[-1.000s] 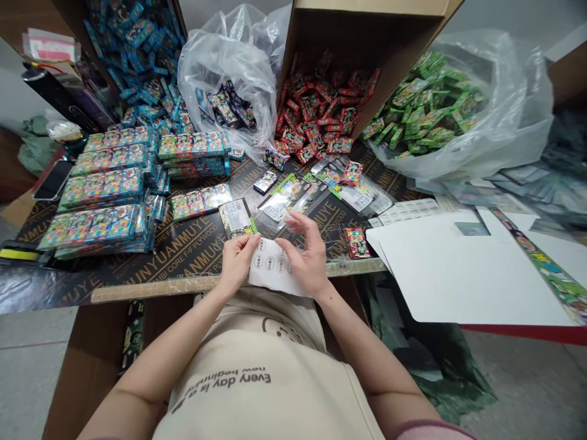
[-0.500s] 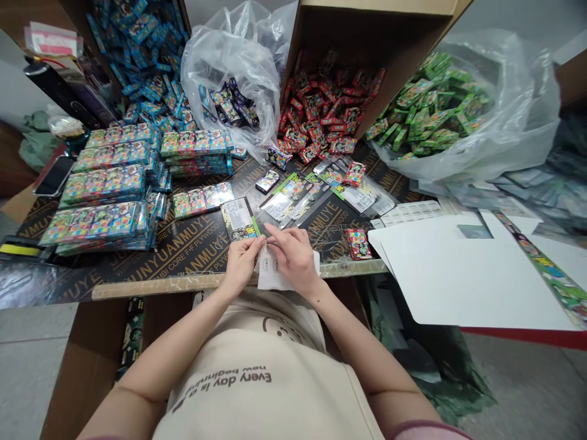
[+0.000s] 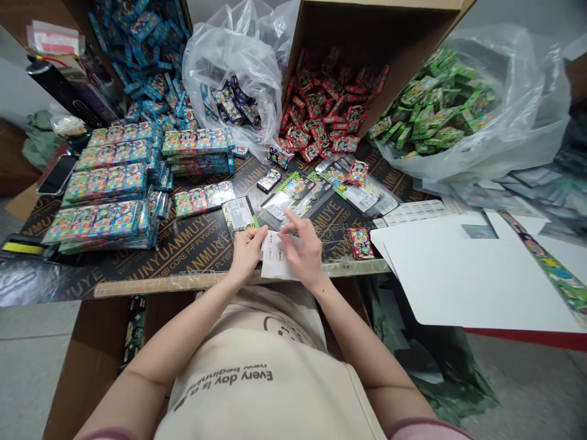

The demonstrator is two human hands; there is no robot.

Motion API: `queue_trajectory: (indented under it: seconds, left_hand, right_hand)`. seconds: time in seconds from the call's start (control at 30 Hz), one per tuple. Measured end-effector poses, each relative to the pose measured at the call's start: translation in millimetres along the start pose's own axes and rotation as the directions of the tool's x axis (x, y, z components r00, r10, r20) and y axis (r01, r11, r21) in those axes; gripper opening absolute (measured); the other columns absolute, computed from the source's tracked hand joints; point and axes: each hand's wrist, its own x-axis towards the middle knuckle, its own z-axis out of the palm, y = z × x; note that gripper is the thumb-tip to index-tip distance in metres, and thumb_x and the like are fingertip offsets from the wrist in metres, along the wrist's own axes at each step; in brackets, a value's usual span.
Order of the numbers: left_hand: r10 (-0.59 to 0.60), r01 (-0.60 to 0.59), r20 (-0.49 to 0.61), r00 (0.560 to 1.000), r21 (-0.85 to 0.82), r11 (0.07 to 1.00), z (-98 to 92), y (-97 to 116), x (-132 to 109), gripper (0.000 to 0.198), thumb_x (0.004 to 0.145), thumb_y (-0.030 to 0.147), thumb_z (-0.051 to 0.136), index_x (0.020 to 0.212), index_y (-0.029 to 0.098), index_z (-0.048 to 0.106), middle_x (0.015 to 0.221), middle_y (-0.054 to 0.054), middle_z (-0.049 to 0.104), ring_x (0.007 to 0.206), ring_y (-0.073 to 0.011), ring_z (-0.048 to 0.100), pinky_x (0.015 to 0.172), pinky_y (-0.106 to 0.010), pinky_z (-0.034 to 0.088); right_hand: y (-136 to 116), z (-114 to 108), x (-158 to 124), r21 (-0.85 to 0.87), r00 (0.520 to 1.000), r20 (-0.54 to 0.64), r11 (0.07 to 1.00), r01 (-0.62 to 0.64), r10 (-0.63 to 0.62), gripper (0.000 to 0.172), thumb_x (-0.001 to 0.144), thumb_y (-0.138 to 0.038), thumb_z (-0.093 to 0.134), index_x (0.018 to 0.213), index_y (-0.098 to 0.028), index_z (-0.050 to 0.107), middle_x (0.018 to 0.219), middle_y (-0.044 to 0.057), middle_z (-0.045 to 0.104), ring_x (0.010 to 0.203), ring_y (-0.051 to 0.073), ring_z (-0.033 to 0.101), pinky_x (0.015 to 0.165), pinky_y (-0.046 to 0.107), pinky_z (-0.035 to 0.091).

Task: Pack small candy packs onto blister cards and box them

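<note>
My left hand (image 3: 247,252) pinches the top left corner of a white sticker sheet (image 3: 274,264) printed with round marks. Over the sheet's right side is my right hand (image 3: 303,249), its fingers bent but apart; any small sticker on a fingertip is too blurred to make out. Just beyond my left hand lies a flat printed packet with a white label (image 3: 239,214). Clear header-card bags (image 3: 287,198) lie beyond my right hand, with a small dark box (image 3: 268,181) near them. A red box (image 3: 360,243) sits to the right at the table edge.
Stacks of wrapped multicoloured packs (image 3: 98,217) stand at left. Behind are blue boxes (image 3: 144,36), a plastic bag (image 3: 233,55) of purple boxes, a carton of red boxes (image 3: 321,113) and a bag of green boxes (image 3: 443,104). White card sheets (image 3: 486,281) overhang at right.
My right hand has drawn away from my left fingertips, and its fingers have opened. The sheet has shifted up slightly, showing more of its round marks.
</note>
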Motion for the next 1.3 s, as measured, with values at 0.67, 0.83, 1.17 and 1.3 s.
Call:
queue_trajectory:
  seconds: [0.67,0.83,1.17,1.3]
  left_hand:
    - [-0.056,0.057,0.007,0.998,-0.113,0.992,27.8,-3.0,14.2,0.048,0.064,0.056,0.073,0.053,0.016,0.051,0.048,0.006,0.038,0.046,-0.0056,0.028,0.045,-0.022,0.02]
    - [-0.05,0.048,-0.009,0.999,-0.118,0.992,28.1,-5.7,13.0,0.044,0.064,0.054,0.074,0.055,0.015,0.056,0.047,0.006,0.04,0.046,-0.0055,0.028,0.046,-0.021,0.021]
    - [-0.007,0.007,0.001,1.0,-0.02,1.0,25.9,-13.7,16.8,0.047,0.072,0.059,0.065,0.057,0.016,0.055,0.049,0.005,0.043,0.048,-0.0079,0.032,0.049,-0.022,0.025]
    - [0.265,-0.246,0.029,0.964,0.478,0.843,1.7,-9.7,45.9,0.042,0.088,0.05,0.051,0.064,0.017,0.062,0.059,-0.001,0.054,0.061,-0.0153,0.048,0.062,-0.027,0.036]
  right_hand:
    - [14.6,3.7,2.1,-0.09,1.0,-0.005,0.995,-0.031,0.031,0.056,0.094,-0.029,0.052,0.148,-0.023,0.035,0.108,0.008,0.07,0.101,0.024,0.06,0.092,0.043,0.047]
    - [20.0,3.7,0.5,-0.105,0.996,0.074,0.994,-0.03,0.038,0.056,0.095,-0.027,0.051,0.148,-0.024,0.034,0.1,0.006,0.073,0.102,0.024,0.061,0.092,0.044,0.045]
    - [22.9,9.9,-9.2,-0.173,0.985,-0.059,0.973,0.149,-0.162,0.045,0.092,-0.016,0.054,0.135,-0.029,0.052,0.089,0.002,0.075,0.09,0.02,0.065,0.091,0.042,0.045]
    - [34.1,10.8,-11.9,-0.102,0.978,-0.197,0.991,-0.085,0.063,0.051,0.093,-0.024,0.053,0.143,-0.025,0.042,0.095,0.006,0.072,0.091,0.021,0.065,0.088,0.042,0.05]
